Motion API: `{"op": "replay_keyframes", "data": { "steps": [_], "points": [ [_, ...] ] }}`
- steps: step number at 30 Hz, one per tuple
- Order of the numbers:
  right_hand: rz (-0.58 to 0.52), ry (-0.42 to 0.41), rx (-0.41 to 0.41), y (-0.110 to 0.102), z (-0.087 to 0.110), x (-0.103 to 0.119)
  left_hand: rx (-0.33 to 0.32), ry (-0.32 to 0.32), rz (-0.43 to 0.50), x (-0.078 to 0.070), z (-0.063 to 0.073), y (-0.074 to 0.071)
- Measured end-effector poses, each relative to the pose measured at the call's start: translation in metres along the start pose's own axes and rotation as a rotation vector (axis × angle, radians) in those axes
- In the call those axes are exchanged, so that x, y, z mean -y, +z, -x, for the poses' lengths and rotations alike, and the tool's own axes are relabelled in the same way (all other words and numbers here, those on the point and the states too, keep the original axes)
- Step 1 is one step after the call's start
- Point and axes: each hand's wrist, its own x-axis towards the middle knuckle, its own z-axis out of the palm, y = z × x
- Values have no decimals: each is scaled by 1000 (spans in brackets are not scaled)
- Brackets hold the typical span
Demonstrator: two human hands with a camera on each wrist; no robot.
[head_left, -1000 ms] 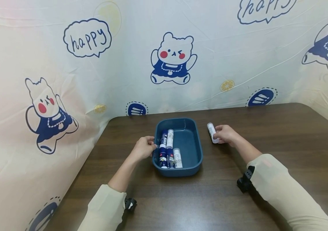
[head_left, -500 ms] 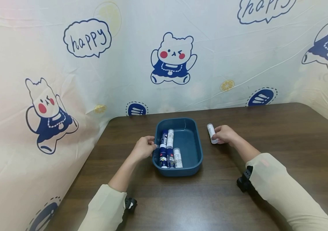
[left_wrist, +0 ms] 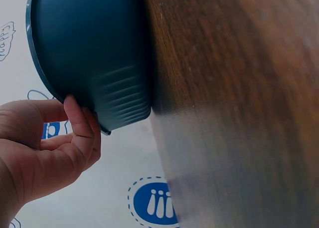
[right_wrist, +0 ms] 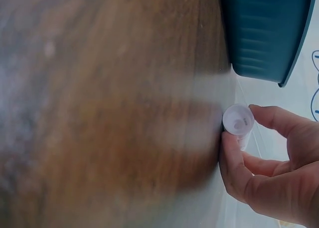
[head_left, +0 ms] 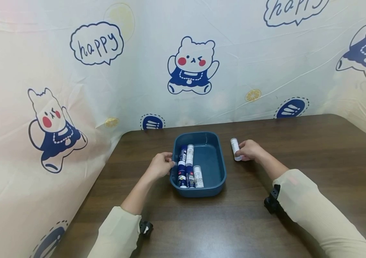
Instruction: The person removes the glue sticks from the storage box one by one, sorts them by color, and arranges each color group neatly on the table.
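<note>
A blue plastic bin [head_left: 214, 161] stands on the table. My left hand [head_left: 161, 165] pinches its left rim; the left wrist view shows the fingers [left_wrist: 82, 125] bent at the edge of the bin's wall [left_wrist: 94, 43]. Inside, along the left side, lie blue glue sticks [head_left: 182, 178] and white ones [head_left: 198, 176]. To the right of the bin, my right hand [head_left: 250, 149] pinches a white glue stick [head_left: 234, 145] by its near end. Its round end [right_wrist: 238, 119] faces the camera in the right wrist view, between thumb and fingers, close to the tabletop.
The brown wooden table [head_left: 202, 225] reaches back to a printed cloth backdrop [head_left: 131, 82]. The right half of the bin's floor is bare. Black wrist cameras sit on both wrists, by the pale sleeves [head_left: 305, 193].
The white glue stick and my right hand have shifted very slightly left towards the bin. My left hand stays on the bin's rim, and the bin has not moved.
</note>
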Motion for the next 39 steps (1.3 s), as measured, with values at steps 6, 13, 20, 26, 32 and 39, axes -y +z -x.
{"op": "replay_keyframes", "data": {
  "steps": [6, 13, 20, 26, 32, 39],
  "points": [
    [18, -3, 2, 0, 1, 1, 0, -1, -6, 0, 0, 0],
    [37, -12, -9, 0, -2, 0, 0, -10, 2, -1, 0, 0],
    [55, -21, -20, 1, -2, -1, 1, 1, -7, 0, 0, 0],
    [64, -17, -28, 0, -3, -1, -1, -12, 0, 0, 0, 0],
    [182, -22, -80, -2, -3, 2, -2, -23, 8, -1, 1, 0],
    [217, 2, -96, -4, -1, 5, -2, -20, 11, 0, 0, 0]
  ]
}}
